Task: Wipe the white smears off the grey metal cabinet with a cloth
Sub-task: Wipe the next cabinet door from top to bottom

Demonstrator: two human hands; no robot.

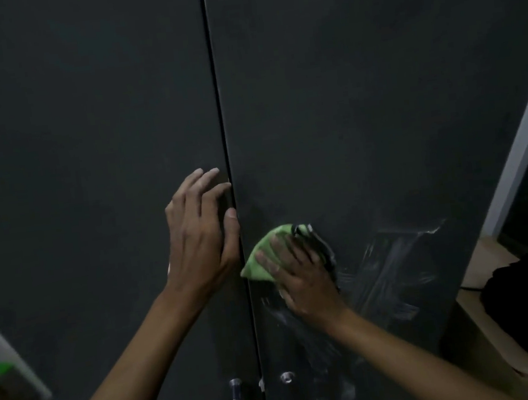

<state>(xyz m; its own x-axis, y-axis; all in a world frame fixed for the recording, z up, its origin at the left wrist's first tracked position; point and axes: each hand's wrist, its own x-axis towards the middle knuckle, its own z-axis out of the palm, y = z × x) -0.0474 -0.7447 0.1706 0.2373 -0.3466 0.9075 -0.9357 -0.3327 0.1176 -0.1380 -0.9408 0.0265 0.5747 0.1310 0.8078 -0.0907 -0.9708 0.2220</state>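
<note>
Cabinet [85, 121] doors in dark grey fill our view, split by a vertical seam. Our left hand [199, 232] rests flat on the left door, fingers straight and reaching the seam, holding nothing. Just right of the seam, our right hand [300, 277] presses a green cloth [264, 258] against the right door, fingers spread over it. White smears [390, 268] streak the door right of the cloth and below it.
</note>
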